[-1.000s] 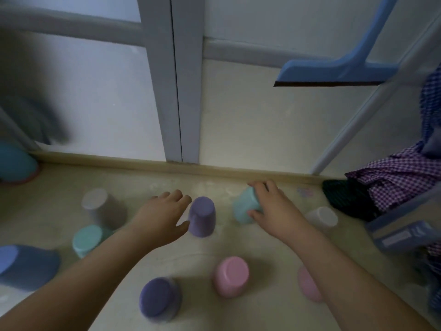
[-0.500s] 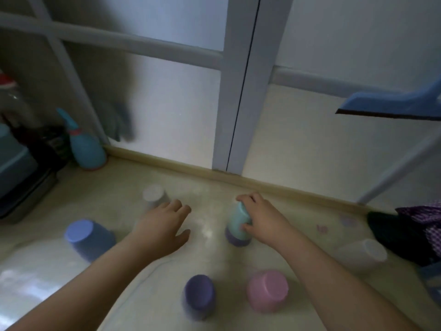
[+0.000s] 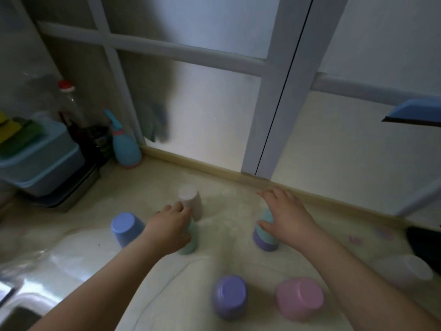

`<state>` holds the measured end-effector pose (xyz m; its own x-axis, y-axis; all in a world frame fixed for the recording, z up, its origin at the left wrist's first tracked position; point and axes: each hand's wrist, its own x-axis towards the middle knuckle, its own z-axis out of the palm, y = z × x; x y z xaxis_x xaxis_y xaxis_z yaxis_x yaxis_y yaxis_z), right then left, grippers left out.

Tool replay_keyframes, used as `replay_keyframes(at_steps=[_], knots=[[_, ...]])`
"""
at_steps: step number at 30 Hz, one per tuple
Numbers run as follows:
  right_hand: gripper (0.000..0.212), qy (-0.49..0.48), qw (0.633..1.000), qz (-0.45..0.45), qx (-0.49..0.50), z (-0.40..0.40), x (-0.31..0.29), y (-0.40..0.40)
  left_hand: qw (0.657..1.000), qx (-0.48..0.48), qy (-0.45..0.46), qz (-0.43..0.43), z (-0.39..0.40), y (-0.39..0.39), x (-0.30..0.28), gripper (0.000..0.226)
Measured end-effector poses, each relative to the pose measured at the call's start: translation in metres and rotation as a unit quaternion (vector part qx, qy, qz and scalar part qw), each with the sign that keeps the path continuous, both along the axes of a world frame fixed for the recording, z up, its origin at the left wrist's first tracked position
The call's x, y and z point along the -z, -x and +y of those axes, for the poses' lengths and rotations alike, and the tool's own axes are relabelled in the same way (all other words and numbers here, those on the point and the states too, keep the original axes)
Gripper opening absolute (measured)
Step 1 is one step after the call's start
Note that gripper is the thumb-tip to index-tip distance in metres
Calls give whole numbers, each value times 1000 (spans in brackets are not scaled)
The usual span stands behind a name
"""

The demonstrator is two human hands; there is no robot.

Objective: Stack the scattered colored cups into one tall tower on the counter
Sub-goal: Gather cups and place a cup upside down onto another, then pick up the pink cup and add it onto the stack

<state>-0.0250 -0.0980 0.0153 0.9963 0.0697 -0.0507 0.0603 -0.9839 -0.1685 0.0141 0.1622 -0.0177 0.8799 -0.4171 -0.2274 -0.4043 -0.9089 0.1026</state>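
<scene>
Upside-down cups are scattered on the pale counter (image 3: 222,263). My left hand (image 3: 169,225) is curled over the top of a teal cup (image 3: 189,242) standing left of centre. My right hand (image 3: 286,216) grips a second teal cup (image 3: 263,231) nested over a purple cup (image 3: 266,243), forming a two-cup stack. A pale pink cup (image 3: 189,195) stands just beyond my left fingers, and a blue cup (image 3: 126,228) leans to their left. Near me stand a purple cup (image 3: 229,297) and a pink cup (image 3: 299,298). A white cup (image 3: 410,271) lies at the right.
Frosted window panes with a grey frame (image 3: 274,115) back the counter. At the left are a teal spray bottle (image 3: 125,146), a blue tub (image 3: 40,158) on a metal tray and a sink corner (image 3: 14,316). A dark cloth (image 3: 427,240) lies at the right edge.
My left hand moved left and closed over the teal cup. My right hand stays on the teal cup it set over the purple one. My view swung left.
</scene>
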Motion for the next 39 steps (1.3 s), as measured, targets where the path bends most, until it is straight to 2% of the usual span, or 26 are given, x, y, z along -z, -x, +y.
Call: replay_keyframes(at_steps=[4,8,16,21,31,35,39], knots=[[67,12,1000,19,19,-1,0,4,999,-19,12,49,3,0,13,58],[68,-2,998,35,44,-12,-2,15,997,-4,62,49,-14,0,2,61],[66,-7,994,-12,104,-54,-29,44,981,112,144,-59,-96,-11,-93,67],[67,-35,989,-4,140,-77,-35,69,965,185,153,-106,-151,-10,-131,62],[65,-83,980,52,175,-91,-11,108,964,246,65,-77,-190,-5,-75,64],[62,-113,977,76,162,-83,-5,116,972,216,87,-29,-187,1,-50,72],[67,-116,979,120,117,-69,2,119,971,202,123,-24,-181,4,-46,79]])
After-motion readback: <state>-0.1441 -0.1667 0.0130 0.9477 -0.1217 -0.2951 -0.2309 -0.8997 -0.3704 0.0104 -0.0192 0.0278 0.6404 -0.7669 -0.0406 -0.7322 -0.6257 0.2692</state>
